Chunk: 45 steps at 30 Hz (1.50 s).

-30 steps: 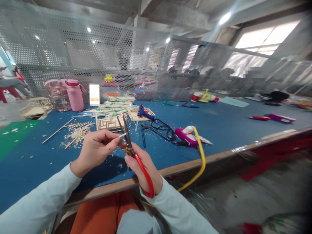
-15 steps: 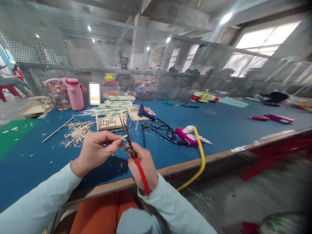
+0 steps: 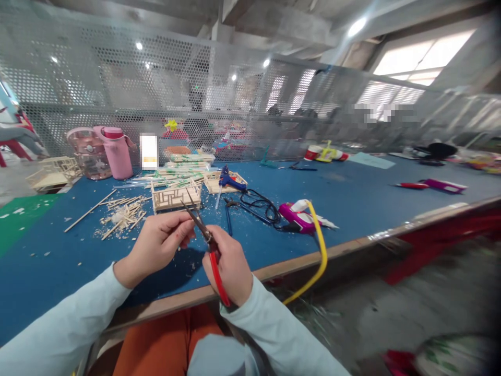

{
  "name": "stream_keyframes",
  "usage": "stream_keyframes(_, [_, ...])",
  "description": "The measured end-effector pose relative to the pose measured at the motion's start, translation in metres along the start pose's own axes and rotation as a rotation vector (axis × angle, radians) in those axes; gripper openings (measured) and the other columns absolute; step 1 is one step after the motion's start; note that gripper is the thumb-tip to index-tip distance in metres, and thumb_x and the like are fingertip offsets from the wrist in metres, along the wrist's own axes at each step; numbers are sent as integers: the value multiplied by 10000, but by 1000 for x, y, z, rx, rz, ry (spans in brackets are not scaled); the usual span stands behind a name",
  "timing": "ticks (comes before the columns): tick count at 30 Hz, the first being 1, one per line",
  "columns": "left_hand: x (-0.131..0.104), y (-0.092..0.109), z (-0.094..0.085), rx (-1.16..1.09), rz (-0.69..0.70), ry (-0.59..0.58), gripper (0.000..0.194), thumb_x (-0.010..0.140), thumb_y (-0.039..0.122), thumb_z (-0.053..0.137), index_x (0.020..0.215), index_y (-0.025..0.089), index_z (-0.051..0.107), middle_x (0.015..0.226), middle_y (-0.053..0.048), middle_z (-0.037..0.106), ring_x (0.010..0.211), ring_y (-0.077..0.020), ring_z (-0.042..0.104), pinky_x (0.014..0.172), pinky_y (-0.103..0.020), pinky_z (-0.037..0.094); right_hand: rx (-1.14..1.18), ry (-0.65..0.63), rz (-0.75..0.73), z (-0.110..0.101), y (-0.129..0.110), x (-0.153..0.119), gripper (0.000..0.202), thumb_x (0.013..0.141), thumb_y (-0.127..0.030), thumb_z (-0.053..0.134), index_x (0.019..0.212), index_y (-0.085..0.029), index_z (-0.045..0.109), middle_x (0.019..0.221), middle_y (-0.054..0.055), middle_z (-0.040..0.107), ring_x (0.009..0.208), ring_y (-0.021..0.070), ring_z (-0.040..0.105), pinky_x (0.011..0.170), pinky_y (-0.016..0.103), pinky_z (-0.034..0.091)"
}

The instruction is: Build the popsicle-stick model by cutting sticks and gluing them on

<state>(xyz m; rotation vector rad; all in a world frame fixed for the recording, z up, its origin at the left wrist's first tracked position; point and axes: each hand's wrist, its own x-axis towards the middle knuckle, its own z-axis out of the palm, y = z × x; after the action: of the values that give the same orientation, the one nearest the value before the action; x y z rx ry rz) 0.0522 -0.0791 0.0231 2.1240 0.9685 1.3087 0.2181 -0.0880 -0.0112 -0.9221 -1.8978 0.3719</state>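
Though beyond hands (image 3: 230, 261) and scissors (image 3: 207, 236), pink bottle (image 3: 118, 156) beside clear jug (image 3: 94, 161), contents indistinct

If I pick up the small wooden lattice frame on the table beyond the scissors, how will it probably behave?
The lattice frame is probably light for its size, as it is mostly thin sticks and gaps. It may be fragile, since a squeeze would press on slim bars. It seems unlikely to roll, being boxy.

Left fingers (image 3: 180, 232): hold unclear; scissors (image 3: 207, 234) partly hidden by right hand (image 3: 231, 261).
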Motion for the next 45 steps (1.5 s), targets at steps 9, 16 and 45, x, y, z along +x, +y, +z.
stream_keyframes(9, [-1,7,-1,-104,29,0,276,888,318,462,773,147,646,570,-15,597,476,-86,537,457,-175,454,-10,-53,-6,-5,-10,-1,531,567,-48,421,1081,-160,491,928,72,526,854,196,495,784,328,436])
stream_keyframes(16, [-4,1,0,-186,19,-22,296,880,356,476,770,149,656,593,-20,601,474,-80,527,459,-179,452,-54,-19,-70,-6,-12,-1,559,566,-42,424,1111,-158,469,957,77,511,913,210,482,839,351,423])
stream_keyframes(45, [4,5,8,-371,-247,36,367,806,497,542,731,140,584,545,2,583,438,-78,524,421,-182,449,103,-54,96,-6,-1,7,486,563,-28,400,1011,-185,507,824,8,534,737,142,505,717,264,442])
